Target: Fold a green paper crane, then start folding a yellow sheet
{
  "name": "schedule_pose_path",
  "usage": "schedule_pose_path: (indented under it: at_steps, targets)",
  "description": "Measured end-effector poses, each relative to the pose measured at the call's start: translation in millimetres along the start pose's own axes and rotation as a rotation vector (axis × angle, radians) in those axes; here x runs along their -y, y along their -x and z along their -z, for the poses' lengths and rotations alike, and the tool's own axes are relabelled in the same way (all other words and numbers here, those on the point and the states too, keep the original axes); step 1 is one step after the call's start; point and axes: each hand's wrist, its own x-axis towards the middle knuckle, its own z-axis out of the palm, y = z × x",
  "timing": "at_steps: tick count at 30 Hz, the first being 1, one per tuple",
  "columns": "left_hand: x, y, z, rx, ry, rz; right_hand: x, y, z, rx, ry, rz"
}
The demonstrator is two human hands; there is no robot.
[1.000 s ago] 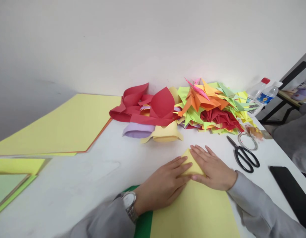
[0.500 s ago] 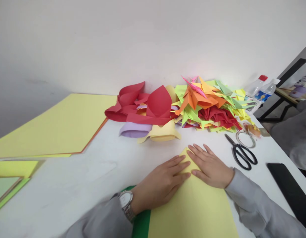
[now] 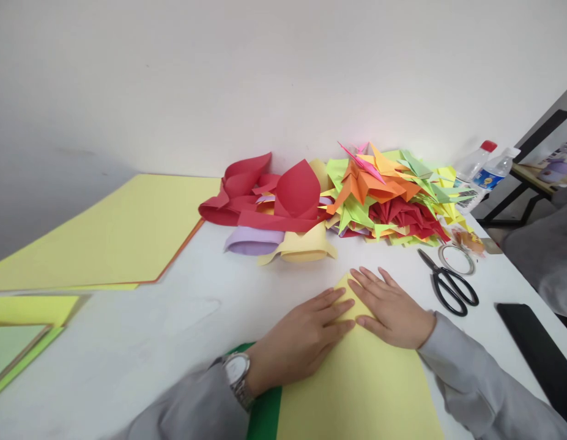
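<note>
A pale yellow sheet of paper (image 3: pixel 356 391) lies on the table in front of me, its far end narrowing to a point. Flat on the left side of that pointed end rests my left hand (image 3: pixel 306 333), fingers stretched out, with a watch on the wrist. My right hand (image 3: pixel 391 308) presses on the right side of the same end, its fingers spread. Neither hand grasps anything. Under the yellow sheet, a green sheet (image 3: pixel 263 415) shows at the left edge, partly hidden by my left forearm.
Black-handled scissors (image 3: pixel 451 287) and a tape roll (image 3: pixel 456 260) lie right of my hands, near a black flat object (image 3: pixel 535 360). Folded paper shapes (image 3: pixel 384 195) and red paper pieces (image 3: pixel 296 195) stand along the wall. Large yellow sheets (image 3: pixel 113 238) lie left; plastic bottles (image 3: pixel 489 174) stand at back right.
The view has shifted very slightly, moving everything a little to the right. Both hands keep the same place on the yellow paper.
</note>
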Motion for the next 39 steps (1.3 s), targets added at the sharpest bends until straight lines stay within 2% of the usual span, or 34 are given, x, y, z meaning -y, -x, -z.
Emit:
schedule_pose_path:
  at_steps: [23,35,39]
  targets:
    - [-0.1,-0.7,1.4,0.006,0.007,-0.002,-0.6,-0.2,-0.5,0.005,-0.037,-0.012]
    - [-2.0,-2.8,3.5,-0.022,0.009,-0.003,0.7,-5.1,18.3,0.133,-0.192,-0.086]
    - [-3.7,-5.1,4.8,-0.044,0.009,0.003,6.2,-8.7,22.5,0.08,-0.125,-0.115]
